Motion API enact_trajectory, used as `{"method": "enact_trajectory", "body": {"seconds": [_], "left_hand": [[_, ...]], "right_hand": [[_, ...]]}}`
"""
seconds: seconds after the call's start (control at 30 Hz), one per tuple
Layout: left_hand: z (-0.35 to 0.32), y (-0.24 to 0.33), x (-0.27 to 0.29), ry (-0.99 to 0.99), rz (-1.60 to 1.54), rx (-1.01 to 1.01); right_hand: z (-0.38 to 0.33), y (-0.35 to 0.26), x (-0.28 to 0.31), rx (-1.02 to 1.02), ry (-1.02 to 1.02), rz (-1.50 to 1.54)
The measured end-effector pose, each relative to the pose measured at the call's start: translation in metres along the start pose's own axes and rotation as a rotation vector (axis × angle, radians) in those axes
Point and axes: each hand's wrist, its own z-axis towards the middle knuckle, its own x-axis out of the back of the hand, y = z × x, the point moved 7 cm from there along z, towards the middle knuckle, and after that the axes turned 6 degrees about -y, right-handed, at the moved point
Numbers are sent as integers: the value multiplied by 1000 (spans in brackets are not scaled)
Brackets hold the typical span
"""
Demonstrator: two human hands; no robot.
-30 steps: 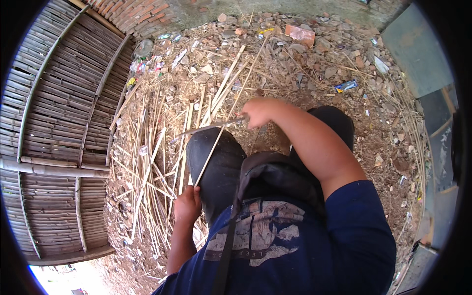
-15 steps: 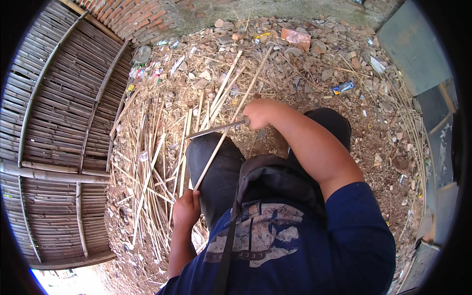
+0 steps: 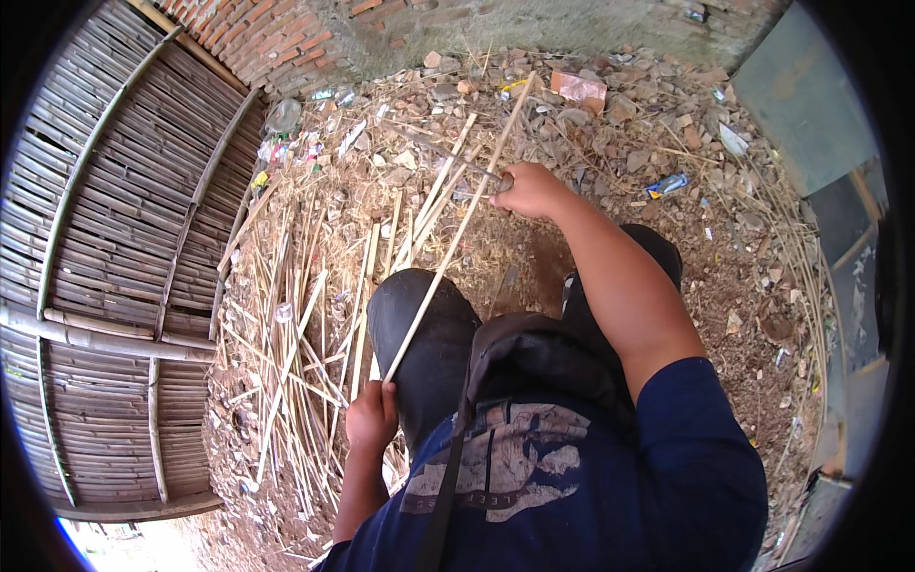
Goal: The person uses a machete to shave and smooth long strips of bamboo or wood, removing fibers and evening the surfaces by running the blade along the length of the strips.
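Head view: looking down on a person who is sitting over a heap of split bamboo, with the long bamboo strip (image 3: pixel 448 250) as the landmark.
Bamboo strip: it is running slantwise from the left knee (image 3: pixel 424 329) up toward the rubble by the brick wall (image 3: pixel 276 29), passing through both hands.
Left hand (image 3: pixel 372 418): it is gripping the near, lower end of the strip, fingers wrapped shut around it, just left of the knee.
Right hand (image 3: pixel 530 189): it is closing around the handle of a knife (image 3: pixel 448 153) partway up the strip; the blade is lying across the strip, pointing to its left.
Loose bamboo slivers (image 3: pixel 295 353): they are lying scattered on the dirt ground (image 3: pixel 705 286) to the left of the strip.
Woven bamboo panel (image 3: pixel 105 238): it is lying flat farther left of the strip, beyond the slivers.
Blue wrapper (image 3: pixel 665 184): it is lying among stones to the right of the strip, just beyond the right hand.
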Motion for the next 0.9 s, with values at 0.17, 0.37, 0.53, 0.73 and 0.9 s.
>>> {"method": "enact_trajectory", "body": {"seconds": [0.17, 0.37, 0.53, 0.73, 0.9], "left_hand": [[-7, -4, -4, 51, -12, -47], [-12, -27, -9, 71, 27, 3], [-16, -36, -13, 108, 23, -40], [-11, -11, 2, 268, -107, -207], [11, 30, 20, 344, -130, -299]], "right_hand": [[8, 1, 0, 43, -21, 481], [-6, -20, 7, 140, -98, 774], [-10, -28, 11, 205, -89, 969], [-14, -27, 10, 125, -106, 922], [-16, -37, -3, 183, -168, 744]]}}
